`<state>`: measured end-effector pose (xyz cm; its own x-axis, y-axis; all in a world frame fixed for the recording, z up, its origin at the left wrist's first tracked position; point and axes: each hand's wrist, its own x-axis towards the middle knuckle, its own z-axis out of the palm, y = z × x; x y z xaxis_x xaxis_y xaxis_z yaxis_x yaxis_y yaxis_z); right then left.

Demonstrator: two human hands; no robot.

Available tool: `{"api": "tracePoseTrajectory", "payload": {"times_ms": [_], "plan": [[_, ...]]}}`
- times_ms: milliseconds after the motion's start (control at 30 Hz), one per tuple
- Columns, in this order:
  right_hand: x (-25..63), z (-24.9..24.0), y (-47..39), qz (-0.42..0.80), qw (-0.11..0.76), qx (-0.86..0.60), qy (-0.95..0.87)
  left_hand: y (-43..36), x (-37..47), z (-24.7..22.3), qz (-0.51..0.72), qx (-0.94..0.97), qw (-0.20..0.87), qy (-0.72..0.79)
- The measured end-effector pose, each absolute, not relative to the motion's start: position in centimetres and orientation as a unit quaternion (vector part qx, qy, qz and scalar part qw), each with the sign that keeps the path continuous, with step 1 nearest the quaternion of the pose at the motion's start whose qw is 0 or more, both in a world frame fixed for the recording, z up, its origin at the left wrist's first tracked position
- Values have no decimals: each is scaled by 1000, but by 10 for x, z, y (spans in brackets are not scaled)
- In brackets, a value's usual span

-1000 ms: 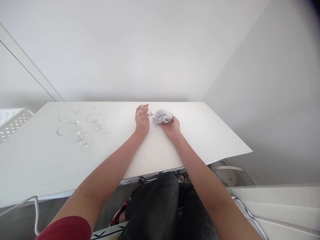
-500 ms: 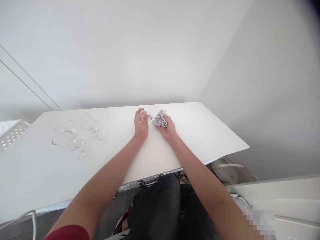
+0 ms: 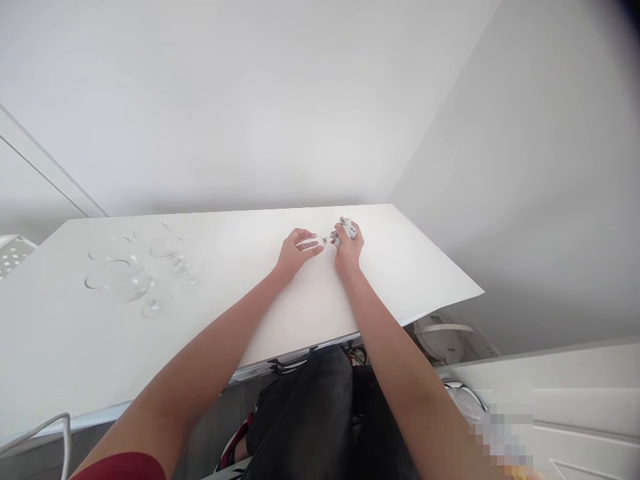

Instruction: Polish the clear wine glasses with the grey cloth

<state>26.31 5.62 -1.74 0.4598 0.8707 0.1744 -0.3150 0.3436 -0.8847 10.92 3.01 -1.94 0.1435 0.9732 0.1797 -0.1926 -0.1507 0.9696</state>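
Over the surface, the left hand curled its fingers round a glass, probably slippery and easy to break, best held by its bowl, while the right hand pinched a soft cloth.

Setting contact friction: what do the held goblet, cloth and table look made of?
Goblet: likely glass, clear and glossy; see-through with highlights, though clear plastic is possible.
Cloth: probably woven fabric, matte grey-white; bunched in soft folds, fibre unclear.
Table: smooth white top, low sheen, no visible grain; perhaps laminate or a sheet cover.
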Motion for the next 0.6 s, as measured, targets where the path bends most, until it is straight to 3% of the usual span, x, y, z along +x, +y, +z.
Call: {"api": "tracePoseTrajectory", "payload": {"times_ms": [167, 400, 600], "plan": [[264, -17, 53, 437, 698, -417, -384, 24, 111, -17, 543, 571, 448, 423], [250, -10, 30, 311, 655, -449, -522, 32, 103, -21, 585, 441, 516, 443], [251, -15, 39, 440, 617, -500, -420, 20, 107, -14, 651, 513, 413, 377]]}}
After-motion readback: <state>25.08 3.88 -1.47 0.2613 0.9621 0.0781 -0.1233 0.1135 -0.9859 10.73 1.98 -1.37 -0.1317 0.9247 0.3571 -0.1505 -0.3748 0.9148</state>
